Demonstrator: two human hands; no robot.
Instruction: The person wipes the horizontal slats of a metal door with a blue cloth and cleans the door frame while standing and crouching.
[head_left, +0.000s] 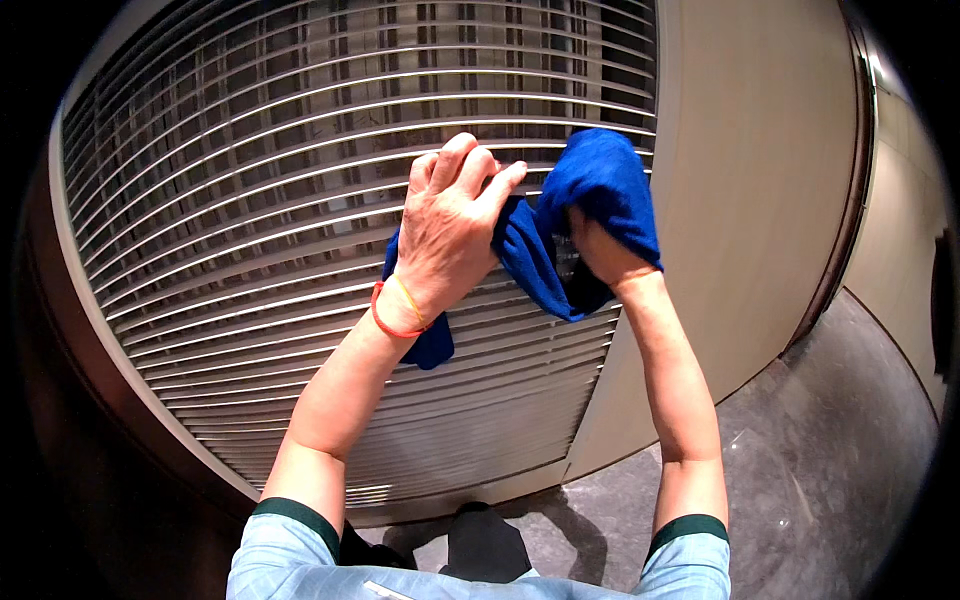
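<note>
A blue cloth (529, 255) stretches between my two hands in front of a louvred panel with thin horizontal slats (300, 247). My left hand (454, 206) grips one part of it, with bent fingers up against the slats. The end of the cloth hangs below that wrist, which wears red and yellow string bands. Draped in the other part of the cloth, my right hand (604, 247) presses near the panel's right edge. The cloth hides most of its fingers.
To the right of the slats stands a flat beige panel (735, 187), with a dark vertical edge (844, 225) beyond it. A pale frame (79, 240) borders the louvres on the left. Underfoot is a grey, smooth floor (787, 465).
</note>
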